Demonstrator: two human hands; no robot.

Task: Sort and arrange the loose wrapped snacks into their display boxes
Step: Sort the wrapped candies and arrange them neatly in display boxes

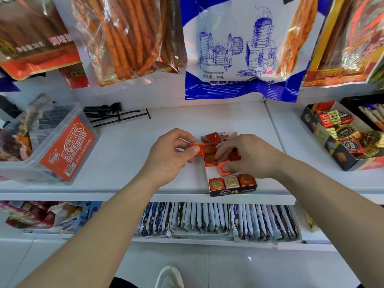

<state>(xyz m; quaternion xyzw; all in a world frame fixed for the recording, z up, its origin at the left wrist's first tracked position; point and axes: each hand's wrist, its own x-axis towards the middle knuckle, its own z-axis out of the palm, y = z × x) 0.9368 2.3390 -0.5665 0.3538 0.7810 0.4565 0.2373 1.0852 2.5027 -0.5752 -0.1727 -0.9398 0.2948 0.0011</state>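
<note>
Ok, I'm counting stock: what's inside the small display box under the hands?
The display box holds a front row of three wrapped squares, red, pink, red, and more red squares behind. The right hand covers part of them.

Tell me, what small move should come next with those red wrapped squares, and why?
Probably lay the red square pinched by the right hand flat on the bare white floor of the box, just behind the front row of three. That spot looks free, and the left hand holds another square beside the box, ready to follow.
</note>
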